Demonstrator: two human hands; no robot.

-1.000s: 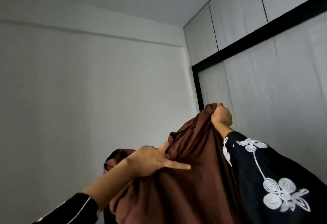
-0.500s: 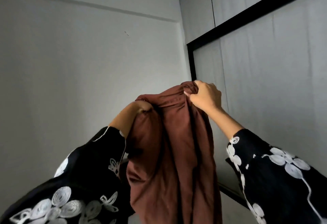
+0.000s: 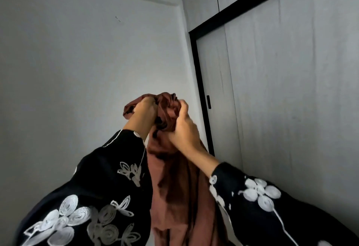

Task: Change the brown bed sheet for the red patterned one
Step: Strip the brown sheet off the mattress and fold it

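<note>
Brown bed sheet (image 3: pixel 174 187) — bunched at the top, hanging in long folds — held up before a grey wall (image 3: pixel 77 70); left hand (image 3: pixel 144 114) and right hand (image 3: pixel 182 127) both grip its gathered top.

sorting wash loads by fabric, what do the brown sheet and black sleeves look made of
Brown sheet: thin woven cloth, perhaps cotton, matte; it bunches and hangs in soft folds. Black sleeves: matte cloth, fibre unclear; white flowers look stitched in thick thread.
</note>
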